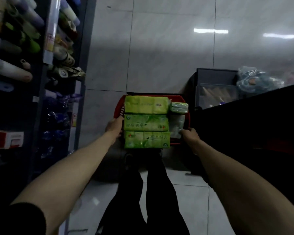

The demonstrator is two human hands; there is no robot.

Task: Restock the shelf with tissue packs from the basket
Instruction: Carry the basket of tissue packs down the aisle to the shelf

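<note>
The left hand (113,126) and right hand (190,135) are gripping the side rims of the basket (119,106) at mid-frame, and should be keeping it level so the tissue packs (146,123) piled inside are not sliding off.

a red basket (118,107) is filled above its rim. three long green tissue packs lie flat, side by side and touching: near pack (147,139), middle pack (146,123), far pack (146,105). at the right, a small green pack (179,107) and a pale pack (176,126). the dark shelf (38,107) stands left, apart.
</note>
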